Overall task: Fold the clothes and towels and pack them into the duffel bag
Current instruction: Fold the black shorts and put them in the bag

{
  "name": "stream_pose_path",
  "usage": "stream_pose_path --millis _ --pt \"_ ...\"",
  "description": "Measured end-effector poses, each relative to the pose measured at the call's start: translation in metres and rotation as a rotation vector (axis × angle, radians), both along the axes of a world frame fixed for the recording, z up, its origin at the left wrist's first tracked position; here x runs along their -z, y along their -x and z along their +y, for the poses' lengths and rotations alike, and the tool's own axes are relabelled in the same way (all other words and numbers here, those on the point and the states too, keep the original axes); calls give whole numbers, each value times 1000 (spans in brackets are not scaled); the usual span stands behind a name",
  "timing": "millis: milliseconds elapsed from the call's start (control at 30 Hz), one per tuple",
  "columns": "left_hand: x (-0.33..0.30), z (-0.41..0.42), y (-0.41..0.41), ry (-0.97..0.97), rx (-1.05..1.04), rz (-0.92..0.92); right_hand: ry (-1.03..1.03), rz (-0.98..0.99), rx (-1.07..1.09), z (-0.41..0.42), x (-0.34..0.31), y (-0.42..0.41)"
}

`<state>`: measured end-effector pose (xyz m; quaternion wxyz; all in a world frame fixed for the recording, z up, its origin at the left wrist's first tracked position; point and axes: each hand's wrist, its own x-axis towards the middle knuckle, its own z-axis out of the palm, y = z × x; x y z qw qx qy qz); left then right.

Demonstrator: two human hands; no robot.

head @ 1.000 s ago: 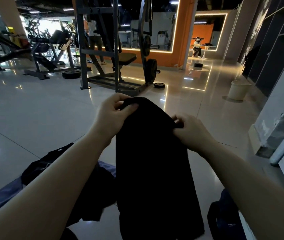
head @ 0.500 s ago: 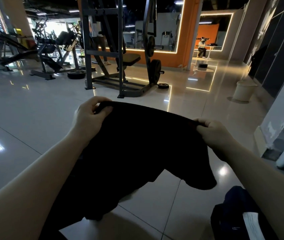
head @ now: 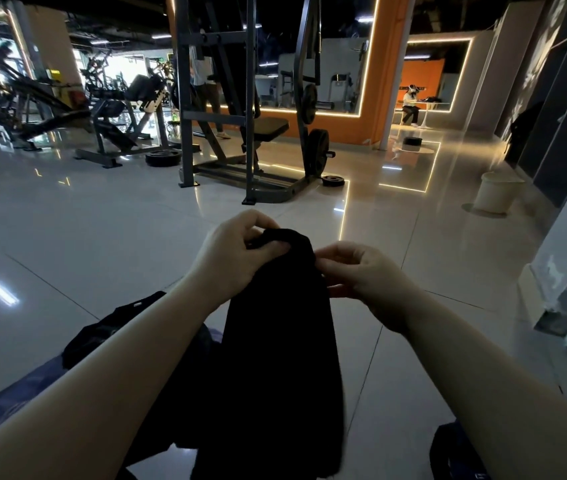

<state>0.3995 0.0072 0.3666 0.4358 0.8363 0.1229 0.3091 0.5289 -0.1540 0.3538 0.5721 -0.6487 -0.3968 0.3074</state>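
A black garment (head: 275, 341) hangs in a long, narrow fall between the two forearms, its top edge bunched up at hand height above the pale tiled floor (head: 85, 244). The left hand (head: 237, 258) grips that top edge, thumb and curled fingers pinching the bunched cloth from the left side. The right hand (head: 361, 271) sits just beside the garment's upper right edge, its fingers curled in against the fabric (whether they actually pinch a fold there cannot be told, since the cloth is too dark). The lower part of the garment drops down past the wrists to the bottom of the view. Under the left forearm more dark clothes (head: 109, 327) lie on the floor, partly on a bluish-grey cloth (head: 15, 393). A dark duffel bag (head: 455, 452) shows at the lower right, well apart from the hands.
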Motion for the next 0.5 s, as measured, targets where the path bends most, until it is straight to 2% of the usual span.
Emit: stream_pose_path --millis 133,233,333,500 --pt "-1 7 6 73 -12 -8 -17 -82 175 9 0 0" --pt "-1 11 11 8 53 159 -96 -93 256 15 -6 1" --pt "-1 7 13 26 147 263 -127 -105 196 22 -11 7" --pt "5 -1 9 -140 63 202 -116 -228 126 29 -13 20"
